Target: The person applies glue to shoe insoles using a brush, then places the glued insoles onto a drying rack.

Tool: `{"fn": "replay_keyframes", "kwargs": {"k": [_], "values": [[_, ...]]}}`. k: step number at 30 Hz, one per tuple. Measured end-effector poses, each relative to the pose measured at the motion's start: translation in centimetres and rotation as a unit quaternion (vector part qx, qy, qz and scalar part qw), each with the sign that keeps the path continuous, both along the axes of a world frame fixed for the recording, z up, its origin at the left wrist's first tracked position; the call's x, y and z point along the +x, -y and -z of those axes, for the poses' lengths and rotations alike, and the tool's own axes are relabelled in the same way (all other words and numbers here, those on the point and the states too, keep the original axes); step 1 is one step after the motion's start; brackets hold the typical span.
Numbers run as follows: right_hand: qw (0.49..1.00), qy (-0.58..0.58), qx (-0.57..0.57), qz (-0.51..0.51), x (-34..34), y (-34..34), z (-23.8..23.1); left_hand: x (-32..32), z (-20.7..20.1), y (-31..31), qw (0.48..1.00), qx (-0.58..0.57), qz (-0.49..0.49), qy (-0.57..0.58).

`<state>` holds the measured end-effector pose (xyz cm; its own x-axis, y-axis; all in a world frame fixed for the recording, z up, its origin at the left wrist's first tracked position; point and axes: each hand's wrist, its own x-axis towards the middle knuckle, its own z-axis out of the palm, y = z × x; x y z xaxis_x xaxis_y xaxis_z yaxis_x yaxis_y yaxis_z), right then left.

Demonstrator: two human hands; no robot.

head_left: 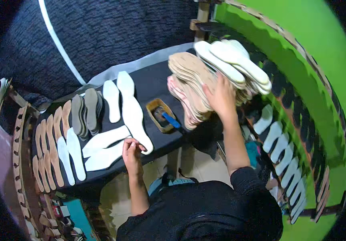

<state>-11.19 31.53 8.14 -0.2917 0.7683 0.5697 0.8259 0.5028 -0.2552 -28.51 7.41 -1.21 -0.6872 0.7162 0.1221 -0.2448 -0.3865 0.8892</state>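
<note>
My right hand (222,97) reaches to the back right with its fingers stretched out. It touches the edge of a tall stack of beige insoles (191,66), right beside a pile of thick white insoles (237,64). My left hand (132,154) hovers at the table's front edge with its fingers curled together; whether anything small is in them is hidden. Next to it lie flat white sole-shaped pieces (134,116), some overlapping. Pink-edged insoles (181,100) lean against the beige stack's left side.
A small brown box (153,107) with a blue-handled tool (170,119) stands mid-table. Grey insoles (94,108) and rows of brown insoles (55,160) cover the left. White insoles (285,154) line a rack at right, by a green wall (341,60).
</note>
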Motion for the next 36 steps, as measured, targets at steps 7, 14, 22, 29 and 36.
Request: {"fn": "replay_keyframes", "kwargs": {"k": [7,14,22,29,36], "values": [[0.996,0.030,-0.078,0.032,-2.8,-1.4,0.2,-5.8,1.3,-1.4,0.999,-0.016,-0.024,0.025],[1.000,-0.011,-0.013,0.026,-2.3,-0.7,-0.1,-6.5,1.2,-3.2,0.999,0.010,-0.012,0.030],[0.955,-0.165,-0.018,-0.245,-5.8,5.2,-3.0,-5.7,0.7,-5.3,0.996,0.088,0.013,0.009],[0.835,-0.191,-0.187,-0.482,-10.8,9.0,1.2,-3.6,-2.0,-8.5,0.973,0.187,0.094,0.097],[0.843,-0.058,-0.208,-0.492,-10.3,8.7,2.9,-4.7,-1.0,-8.1,0.977,0.168,0.026,0.132]]}}
